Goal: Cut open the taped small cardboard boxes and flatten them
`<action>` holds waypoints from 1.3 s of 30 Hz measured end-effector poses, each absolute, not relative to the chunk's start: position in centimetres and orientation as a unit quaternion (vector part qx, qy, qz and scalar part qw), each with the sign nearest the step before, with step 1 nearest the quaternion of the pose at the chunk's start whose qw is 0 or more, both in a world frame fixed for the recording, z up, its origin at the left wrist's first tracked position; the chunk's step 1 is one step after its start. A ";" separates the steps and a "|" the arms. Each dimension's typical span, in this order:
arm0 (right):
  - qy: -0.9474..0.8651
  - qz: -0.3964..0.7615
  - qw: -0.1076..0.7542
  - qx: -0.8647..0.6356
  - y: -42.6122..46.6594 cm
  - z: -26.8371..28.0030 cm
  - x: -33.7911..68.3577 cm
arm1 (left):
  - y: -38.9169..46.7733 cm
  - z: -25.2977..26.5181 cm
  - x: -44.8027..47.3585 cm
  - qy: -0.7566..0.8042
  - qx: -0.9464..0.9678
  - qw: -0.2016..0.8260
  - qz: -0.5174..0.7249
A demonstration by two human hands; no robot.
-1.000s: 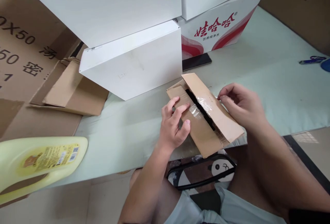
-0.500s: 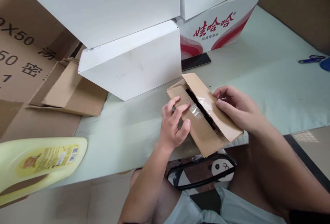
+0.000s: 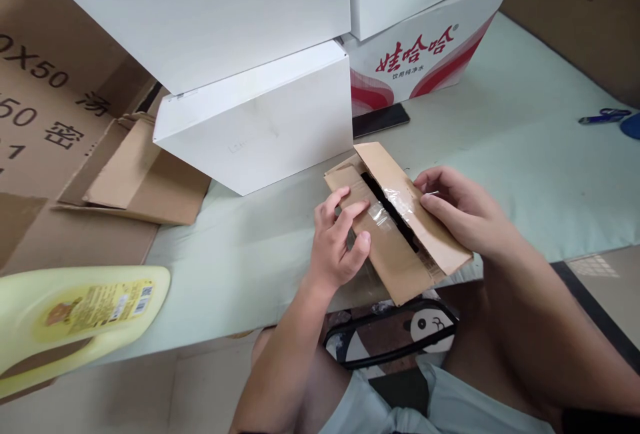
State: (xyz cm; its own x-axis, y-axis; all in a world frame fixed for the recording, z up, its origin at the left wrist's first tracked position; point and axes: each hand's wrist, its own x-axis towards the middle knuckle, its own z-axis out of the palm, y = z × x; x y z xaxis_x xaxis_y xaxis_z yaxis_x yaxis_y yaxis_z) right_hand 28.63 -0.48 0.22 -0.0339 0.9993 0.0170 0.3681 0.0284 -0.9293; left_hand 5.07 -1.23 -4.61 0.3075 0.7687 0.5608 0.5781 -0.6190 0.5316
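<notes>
A small brown cardboard box [image 3: 395,264] lies at an angle near the front edge of the table, its two top flaps parted by a dark slit. Crumpled clear tape [image 3: 400,202] spans part of that slit. My left hand [image 3: 337,241] rests on the left flap with fingers and thumb spread, touching rather than gripping it. On the other side, my right hand [image 3: 457,211] pinches the outer edge of the raised right flap, thumb on top; its other fingertips are partly hidden. What lies inside the box is too dark to make out.
White boxes [image 3: 260,134] and a red-and-white carton [image 3: 415,64] are stacked behind. A black phone-like slab [image 3: 381,121] lies before them. Left are an opened cardboard carton [image 3: 150,181] and a yellow bottle [image 3: 125,301]; far right, a blue-handled item [image 3: 603,117].
</notes>
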 end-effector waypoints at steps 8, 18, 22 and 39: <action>-0.601 0.392 0.390 -0.577 -0.5 0.2 28.7 | -1.2 -4.7 5.1 0.423 0.799 0.126 0.409; -0.595 0.398 0.384 -0.584 -0.5 0.4 28.6 | -1.2 -4.7 5.0 0.420 0.801 0.126 0.408; -0.598 0.390 0.386 -0.585 -0.5 0.4 28.6 | -1.2 -4.7 5.0 0.421 0.800 0.130 0.407; -0.590 0.404 0.398 -0.575 -0.7 0.0 28.3 | -1.1 -4.7 4.8 0.428 0.810 0.125 0.381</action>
